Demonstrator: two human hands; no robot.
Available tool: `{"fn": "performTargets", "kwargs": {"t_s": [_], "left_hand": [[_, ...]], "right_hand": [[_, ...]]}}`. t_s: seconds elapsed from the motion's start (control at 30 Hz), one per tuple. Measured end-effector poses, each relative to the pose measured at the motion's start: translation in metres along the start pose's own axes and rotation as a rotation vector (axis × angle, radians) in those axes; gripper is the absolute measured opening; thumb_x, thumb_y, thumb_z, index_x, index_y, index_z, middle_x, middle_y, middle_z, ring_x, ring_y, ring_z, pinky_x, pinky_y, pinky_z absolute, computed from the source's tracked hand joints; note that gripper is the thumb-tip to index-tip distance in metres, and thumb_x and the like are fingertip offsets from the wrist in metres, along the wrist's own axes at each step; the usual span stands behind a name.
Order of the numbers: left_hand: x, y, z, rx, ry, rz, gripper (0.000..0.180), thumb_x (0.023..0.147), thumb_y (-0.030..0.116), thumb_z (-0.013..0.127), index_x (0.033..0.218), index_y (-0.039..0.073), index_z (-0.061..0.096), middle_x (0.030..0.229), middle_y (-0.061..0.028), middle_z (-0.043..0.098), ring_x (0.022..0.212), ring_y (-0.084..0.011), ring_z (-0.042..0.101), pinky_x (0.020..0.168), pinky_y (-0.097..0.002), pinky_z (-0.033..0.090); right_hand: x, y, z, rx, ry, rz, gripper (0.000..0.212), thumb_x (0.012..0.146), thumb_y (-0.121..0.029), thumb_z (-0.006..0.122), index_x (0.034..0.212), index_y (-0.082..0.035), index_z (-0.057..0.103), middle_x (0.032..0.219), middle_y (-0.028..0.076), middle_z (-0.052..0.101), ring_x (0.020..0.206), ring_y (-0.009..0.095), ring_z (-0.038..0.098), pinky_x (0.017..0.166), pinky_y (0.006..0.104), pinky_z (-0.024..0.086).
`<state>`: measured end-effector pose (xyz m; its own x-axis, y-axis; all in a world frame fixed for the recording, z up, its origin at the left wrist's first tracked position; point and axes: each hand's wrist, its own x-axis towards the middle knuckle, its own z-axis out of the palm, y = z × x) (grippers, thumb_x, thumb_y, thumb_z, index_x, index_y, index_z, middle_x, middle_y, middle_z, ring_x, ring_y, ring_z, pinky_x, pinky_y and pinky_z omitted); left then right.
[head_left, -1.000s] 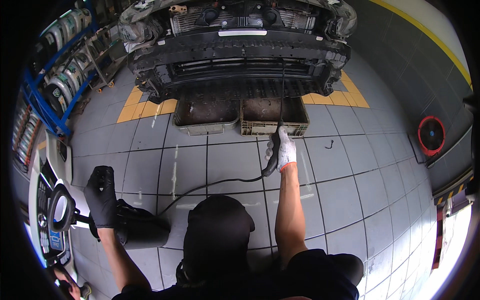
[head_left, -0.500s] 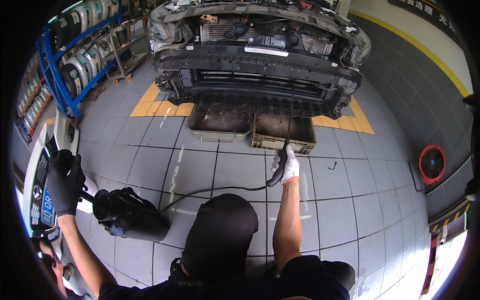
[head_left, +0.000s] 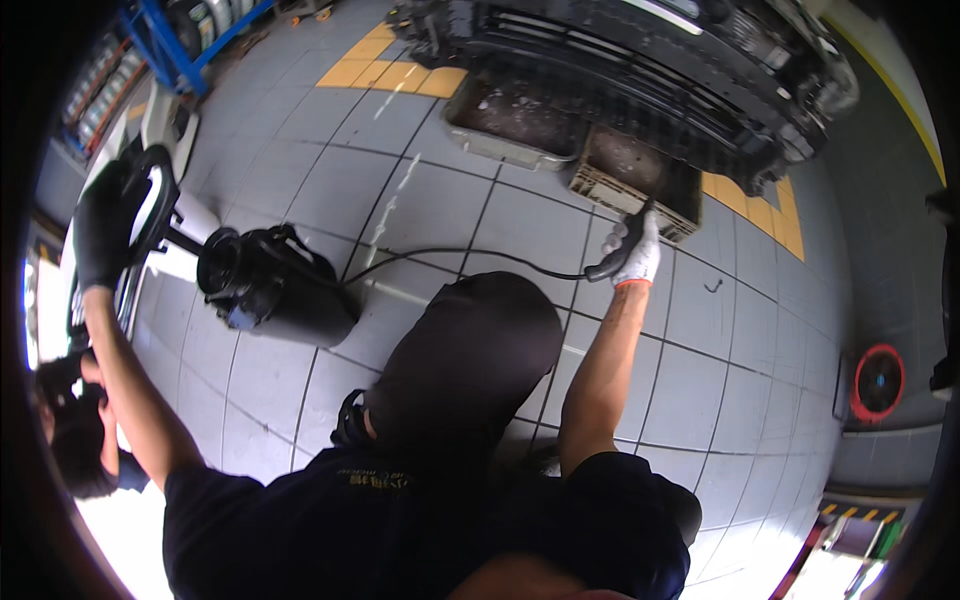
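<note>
My left hand (head_left: 105, 225), in a black glove, is closed round the looped pump handle (head_left: 160, 205) of a black pump sprayer (head_left: 285, 290). The sprayer lies tilted on the floor, and a stretch of pump rod (head_left: 185, 240) shows between handle and tank. In a white knit glove with an orange cuff, my right hand (head_left: 642, 258) grips the black spray wand handle (head_left: 620, 250). A black hose (head_left: 450, 250) runs from it to the sprayer. The wand's thin tube points toward the stripped car front (head_left: 640, 60); its far end is lost against the dark parts.
Two shallow bins, a grey one (head_left: 510, 152) and a beige crate (head_left: 625, 197), sit under the car front. A small dark hook-shaped piece (head_left: 713, 287) lies on the tiles. At right stands a red round fan (head_left: 878, 382). Another person (head_left: 85, 430) is at the lower left.
The view has tilted down and turned, so the car sits higher and to the right. My left hand and the pump handle are farther from the tank. Both hands keep their holds.
</note>
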<state>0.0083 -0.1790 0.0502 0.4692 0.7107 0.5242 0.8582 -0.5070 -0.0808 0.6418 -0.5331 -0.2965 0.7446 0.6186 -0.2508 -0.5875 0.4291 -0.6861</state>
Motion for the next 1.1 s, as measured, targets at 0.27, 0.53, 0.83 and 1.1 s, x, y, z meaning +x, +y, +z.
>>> {"fn": "performTargets", "kwargs": {"t_s": [0.27,0.53,0.83,1.1], "left_hand": [[0.020,0.056,-0.106,0.375,0.260,0.522,0.028,0.087,0.032,0.078,0.103,0.009,0.081,0.096,-0.0155,0.076,0.084,-0.0355,0.073,0.076,-0.0449,0.057],[-0.003,-0.006,-0.116,-0.234,0.378,-0.241,0.040,0.103,0.040,0.070,0.122,0.005,0.079,0.112,-0.0146,0.081,0.100,-0.0253,0.077,0.090,-0.0373,0.060],[-0.109,-0.075,0.048,-0.715,-0.491,-0.468,0.031,0.113,0.032,0.063,0.129,0.009,0.076,0.106,-0.0033,0.078,0.096,-0.0115,0.074,0.083,-0.0280,0.058],[-0.181,-0.033,0.129,-0.536,-0.380,-0.169,0.029,0.101,0.008,0.078,0.130,0.000,0.075,0.112,-0.0111,0.082,0.101,-0.0169,0.073,0.090,-0.0359,0.058]], "right_hand": [[0.025,0.001,-0.025,0.036,-0.098,0.036,0.063,0.112,-0.064,0.052,0.114,-0.002,0.062,0.079,0.003,0.054,0.063,0.019,0.050,0.055,0.0350,0.045],[0.047,0.015,-0.048,0.174,-0.239,0.050,0.062,0.111,-0.063,0.055,0.117,-0.002,0.061,0.082,0.004,0.054,0.065,0.019,0.049,0.058,0.0342,0.046],[0.045,0.019,-0.036,0.179,-0.160,0.044,0.061,0.109,-0.062,0.059,0.120,-0.002,0.060,0.084,0.003,0.051,0.068,0.018,0.048,0.060,0.0325,0.047],[0.027,0.022,-0.015,0.206,-0.131,0.014,0.051,0.106,-0.065,0.063,0.107,-0.013,0.061,0.076,0.000,0.053,0.061,0.018,0.048,0.055,0.0361,0.043]]}}
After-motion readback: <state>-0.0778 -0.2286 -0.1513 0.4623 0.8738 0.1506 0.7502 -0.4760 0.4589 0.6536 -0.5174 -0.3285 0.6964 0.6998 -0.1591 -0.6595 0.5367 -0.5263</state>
